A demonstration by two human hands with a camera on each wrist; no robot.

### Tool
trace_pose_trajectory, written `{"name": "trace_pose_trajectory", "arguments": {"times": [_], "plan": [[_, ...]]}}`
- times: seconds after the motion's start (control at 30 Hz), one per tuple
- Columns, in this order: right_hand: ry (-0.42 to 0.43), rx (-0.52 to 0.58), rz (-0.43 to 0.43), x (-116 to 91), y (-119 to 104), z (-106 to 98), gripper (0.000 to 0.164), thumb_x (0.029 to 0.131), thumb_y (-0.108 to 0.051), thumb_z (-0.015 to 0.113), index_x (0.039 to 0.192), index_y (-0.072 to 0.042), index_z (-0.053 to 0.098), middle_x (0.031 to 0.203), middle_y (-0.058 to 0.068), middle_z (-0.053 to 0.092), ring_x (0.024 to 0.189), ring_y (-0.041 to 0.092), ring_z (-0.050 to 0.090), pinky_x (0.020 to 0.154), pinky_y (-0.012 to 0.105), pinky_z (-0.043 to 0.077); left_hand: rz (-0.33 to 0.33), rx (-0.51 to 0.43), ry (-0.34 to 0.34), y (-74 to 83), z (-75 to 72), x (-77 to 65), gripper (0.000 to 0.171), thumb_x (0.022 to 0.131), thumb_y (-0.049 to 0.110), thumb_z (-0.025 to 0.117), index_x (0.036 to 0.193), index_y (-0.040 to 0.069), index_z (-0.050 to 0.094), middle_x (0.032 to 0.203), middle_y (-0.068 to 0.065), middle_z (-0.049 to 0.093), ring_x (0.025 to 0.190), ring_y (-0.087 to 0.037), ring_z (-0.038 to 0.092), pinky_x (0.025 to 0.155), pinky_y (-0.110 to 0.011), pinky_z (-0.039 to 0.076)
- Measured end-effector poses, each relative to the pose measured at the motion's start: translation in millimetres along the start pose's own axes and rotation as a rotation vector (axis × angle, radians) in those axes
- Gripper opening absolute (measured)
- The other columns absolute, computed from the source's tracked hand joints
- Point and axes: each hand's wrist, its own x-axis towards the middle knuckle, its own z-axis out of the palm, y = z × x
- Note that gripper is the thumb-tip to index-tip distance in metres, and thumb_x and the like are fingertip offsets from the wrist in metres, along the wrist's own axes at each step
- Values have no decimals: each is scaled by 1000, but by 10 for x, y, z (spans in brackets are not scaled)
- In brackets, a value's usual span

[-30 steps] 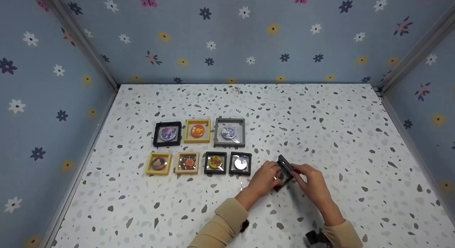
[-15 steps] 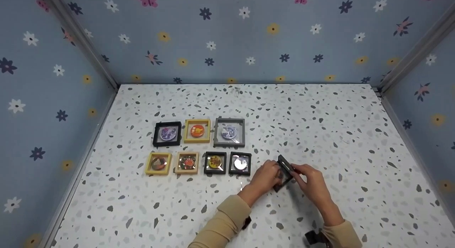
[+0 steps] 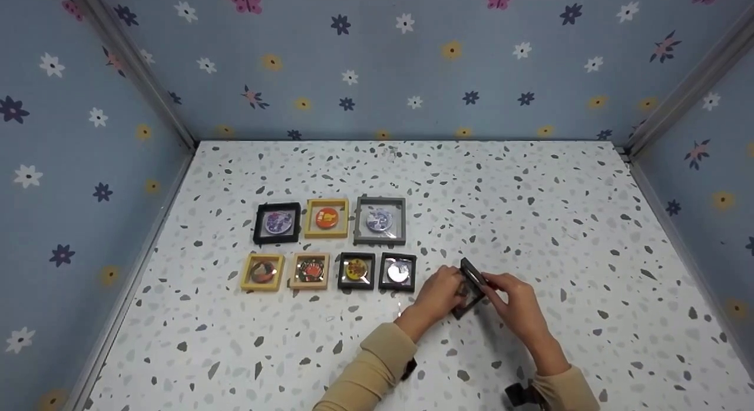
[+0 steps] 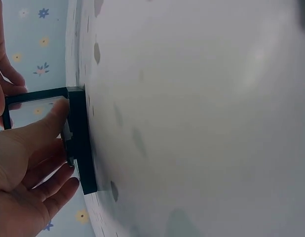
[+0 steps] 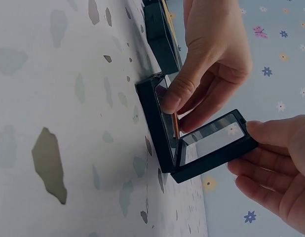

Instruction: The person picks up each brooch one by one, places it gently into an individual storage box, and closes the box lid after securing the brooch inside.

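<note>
A black hinged display frame (image 5: pixel 155 123) stands unfolded on the speckled table, its two halves at an angle with clear film in each. My left hand (image 3: pixel 433 296) reaches into the lower half. Its thumb and fingers pinch a small badge with an orange edge (image 5: pixel 175 126), close against the film; most of the badge is hidden by the fingers. My right hand (image 3: pixel 521 305) grips the raised half (image 5: pixel 211 158) by its outer edge, thumb on one side and fingers on the other. In the left wrist view, the left thumb (image 4: pixel 56 113) lies over the film.
To the left, closed display frames with round badges lie in two rows. The back row has a black frame (image 3: pixel 257 222), a yellow frame (image 3: pixel 327 235) and a grey frame (image 3: pixel 380 241). In front are several smaller ones, the nearest a black frame (image 3: pixel 397 289). Flowered walls (image 3: pixel 377 63) surround the table.
My left thumb, stretched toward the near side of the frame a second ago, has drawn in, and the left forearm has shifted slightly right. The right hand and the frame stay put.
</note>
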Motion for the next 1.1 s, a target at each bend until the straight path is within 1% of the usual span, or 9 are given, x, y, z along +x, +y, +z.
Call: {"name": "trace_pose_trajectory", "arguments": {"times": [0.1, 0.17, 0.33, 0.4, 0.63, 0.73, 0.87, 0.97, 1.1], "plan": [[-2, 5, 1, -2, 1, -4, 23, 75, -1, 68, 98, -1, 66, 82, 1, 63, 74, 10, 58, 65, 34, 49, 8, -13, 2, -11, -2, -14, 12, 72, 16, 69, 80, 10, 63, 78, 4, 50, 74, -12, 45, 63, -20, 40], [-2, 1, 4, -3, 3, -6, 23, 74, -1, 68, 98, -2, 66, 81, 0, 63, 73, 9, 58, 65, 34, 49, 13, -21, -6, -21, -10, -30, 16, 71, 19, 71, 82, 10, 63, 82, 4, 52, 76, -12, 46, 65, -20, 40], [4, -12, 9, -2, 8, -11, 23, 74, -2, 69, 97, -3, 67, 80, -1, 63, 72, 9, 58, 65, 31, 48, -3, -59, -26, -66, -44, -86, 36, 66, 25, 75, 97, 9, 64, 98, 0, 55, 88, -14, 48, 78, -21, 41], [8, -12, 10, -3, 10, -12, 23, 74, -2, 69, 96, -3, 67, 80, -1, 63, 72, 8, 58, 65, 30, 48, -13, -78, -28, -90, -61, -110, 43, 66, 26, 75, 103, 8, 63, 102, -2, 55, 92, -15, 49, 81, -23, 41], [4, -6, 6, -9, 4, -26, 21, 75, -3, 68, 96, -3, 67, 82, 1, 64, 73, 10, 59, 64, 32, 49, -3, -83, -31, -160, -123, -176, 51, 63, 24, 77, 106, 4, 59, 98, -4, 53, 91, -16, 48, 82, -24, 41], [-3, -13, 16, -4, 4, -27, 21, 75, -4, 68, 96, -4, 67, 82, 1, 64, 73, 10, 58, 64, 32, 49, -8, -77, -31, -179, -128, -192, 49, 62, 19, 78, 104, 3, 59, 93, -4, 52, 88, -17, 48, 79, -24, 42], [-10, -10, 27, 1, -4, -32, 21, 76, -4, 68, 96, -5, 67, 83, 0, 64, 73, 10, 58, 64, 32, 49, -37, -43, -27, -196, -120, -212, 35, 64, 11, 75, 94, 2, 61, 86, -4, 49, 82, -17, 49, 75, -26, 43], [-16, 5, 34, 4, -10, -34, 20, 76, -4, 67, 96, -4, 68, 82, 0, 64, 74, 10, 58, 64, 32, 49, -65, -47, -23, -205, -109, -221, 23, 68, 10, 71, 88, 1, 62, 81, -3, 47, 77, -17, 49, 71, -26, 43], [-28, 22, 44, 10, -14, -30, 19, 77, -4, 67, 96, -4, 68, 81, -1, 63, 74, 10, 58, 65, 34, 49, -85, -57, -10, -215, -100, -217, 15, 71, 9, 69, 82, 1, 62, 76, -3, 46, 71, -17, 48, 66, -27, 43]]}}
